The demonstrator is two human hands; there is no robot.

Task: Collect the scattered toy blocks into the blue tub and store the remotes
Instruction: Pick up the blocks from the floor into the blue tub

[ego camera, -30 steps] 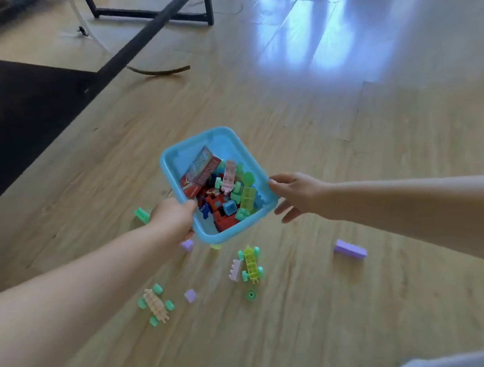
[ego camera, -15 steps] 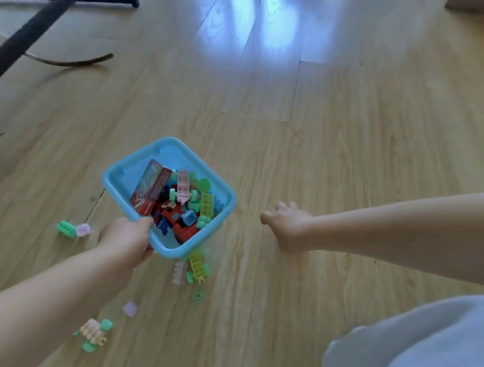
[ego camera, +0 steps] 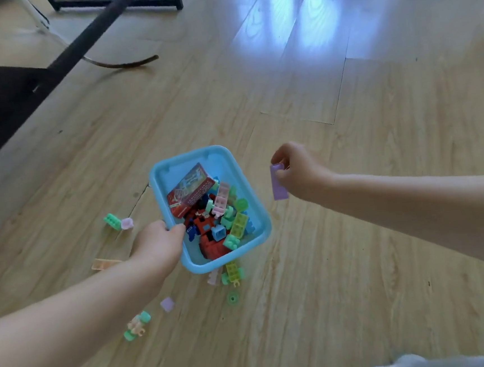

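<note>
Wood floor, blue tub, red box print illegible.

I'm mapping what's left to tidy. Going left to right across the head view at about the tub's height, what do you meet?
green block → small pink block → left hand gripping the tub's rim → blue tub → purple block → right hand pinching it.

Left hand curled in a grip, right hand raised, fingers pinched, both forearms outstretched
</note>
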